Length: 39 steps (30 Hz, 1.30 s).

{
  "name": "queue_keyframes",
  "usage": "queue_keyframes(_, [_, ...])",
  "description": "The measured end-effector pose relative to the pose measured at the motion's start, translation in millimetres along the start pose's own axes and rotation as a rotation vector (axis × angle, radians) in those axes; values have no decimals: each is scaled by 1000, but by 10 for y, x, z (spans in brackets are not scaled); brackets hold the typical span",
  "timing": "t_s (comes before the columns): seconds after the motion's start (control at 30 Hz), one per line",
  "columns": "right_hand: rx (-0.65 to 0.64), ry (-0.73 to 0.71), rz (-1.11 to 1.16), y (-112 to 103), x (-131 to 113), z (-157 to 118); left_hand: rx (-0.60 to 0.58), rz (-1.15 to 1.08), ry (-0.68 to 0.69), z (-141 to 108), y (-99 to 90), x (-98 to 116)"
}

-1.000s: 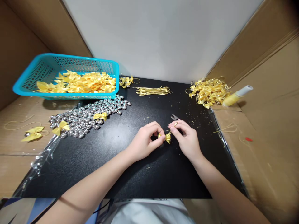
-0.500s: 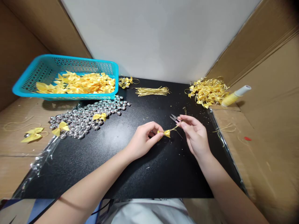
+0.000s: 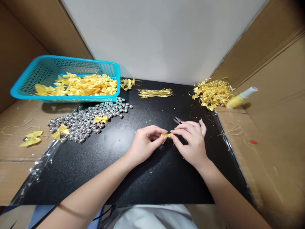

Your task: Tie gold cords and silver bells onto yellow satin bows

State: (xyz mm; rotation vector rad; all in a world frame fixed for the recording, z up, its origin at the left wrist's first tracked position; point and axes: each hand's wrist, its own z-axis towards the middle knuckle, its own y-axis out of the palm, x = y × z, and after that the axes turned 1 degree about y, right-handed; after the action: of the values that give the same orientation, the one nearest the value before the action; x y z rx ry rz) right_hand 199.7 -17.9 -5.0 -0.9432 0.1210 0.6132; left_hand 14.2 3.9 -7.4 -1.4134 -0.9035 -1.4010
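Bow point(image 3: 167, 135), yellow, one: lying between your two hands, in front of you and slightly right of centre, its long axis running roughly left to right, from one set of fingertips to the other, with a tail hanging down near the left fingertips. Left hand point(image 3: 146, 143): pinching the bow's left end between thumb and forefinger, so that from this hand the bow is lying to the right. Right hand point(image 3: 192, 140): pinching at the opposite end with thumb and forefinger, other fingers fanning out beyond, so that from here the bow is lying to the left; neither hand is standing clearly nearer, since both are touching it. Whether your fingertips are hiding a knot or a cord, you cannot tell. Scissors point(image 3: 177, 120), one pair: lying just beyond the right hand, blades pointing away and leftward, handles hiding behind the fingers. Wires point(image 3: 156, 93), gold, one bundle: lying crosswise farther back. Beads point(image 3: 81, 125), silver, many: spreading to the left, two loose bows point(image 3: 101, 119) resting among them. Basket point(image 3: 66, 99), blue: standing behind the beads, holding more yellow bows. Pile point(image 3: 213, 92), gold-looped bows: sitting at far right, a yellow-and-white tube point(image 3: 241, 97) leaning beside it.
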Motion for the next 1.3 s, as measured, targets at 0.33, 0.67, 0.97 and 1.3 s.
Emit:
queue_keyframes(0.33, [-136,-61,-16,-24,84,4,46,-129,-271,47,-24,-14])
queue_keyframes(0.67, [-226,-68,71,-37,75,13,28,-243,-350,62,-31,0])
queue_keyframes(0.97, [-176,-64,31,-19,100,13,73,-234,-355,71,-37,13])
queue_keyframes(1.3, [-207,558,74,-168,356,108,74,-107,-281,64,-51,-26])
